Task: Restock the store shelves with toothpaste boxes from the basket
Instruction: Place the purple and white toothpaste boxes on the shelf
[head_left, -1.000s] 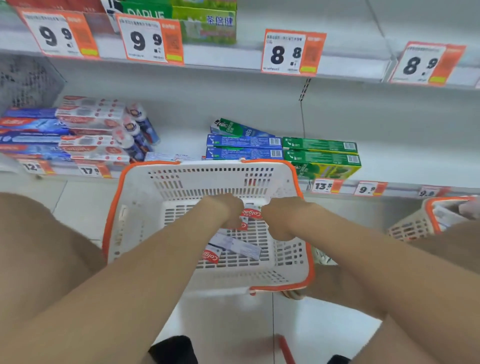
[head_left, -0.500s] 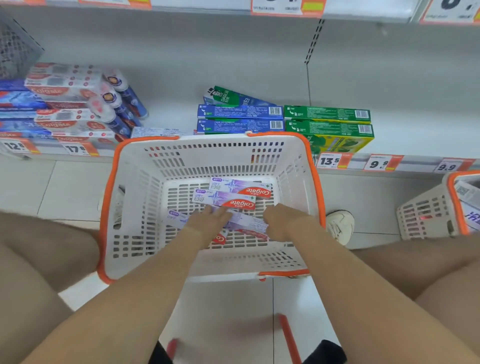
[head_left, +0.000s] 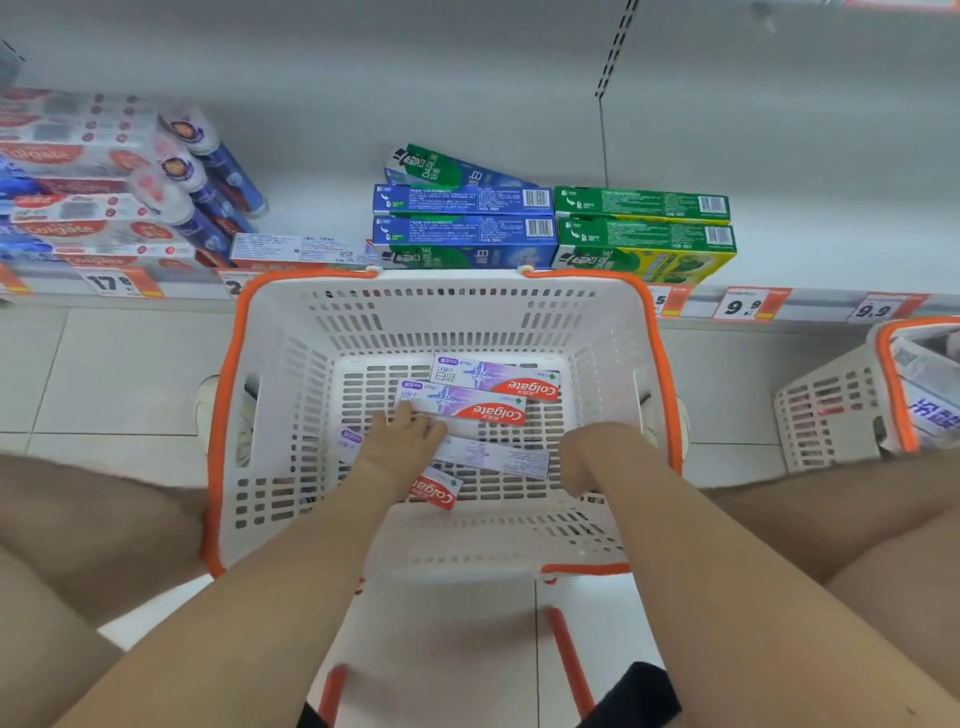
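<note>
while reaching deeper into the basket (head_left: 447, 317), spreading left grip (head_left: 402, 441) over toothpaste boxes (head_left: 467, 402). curling right grip (head_left: 592, 457), cannot tell if pinching; still gathering.

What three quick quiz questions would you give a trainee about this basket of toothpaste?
1. True or false: the left hand and right hand are both down inside the basket.
2. Which brand is printed on the purple boxes in the basket? A Colgate, B Darlie, C Crest.
3. Fill in: the basket's rim is coloured ___.
Key: 1 true; 2 A; 3 orange.
</note>
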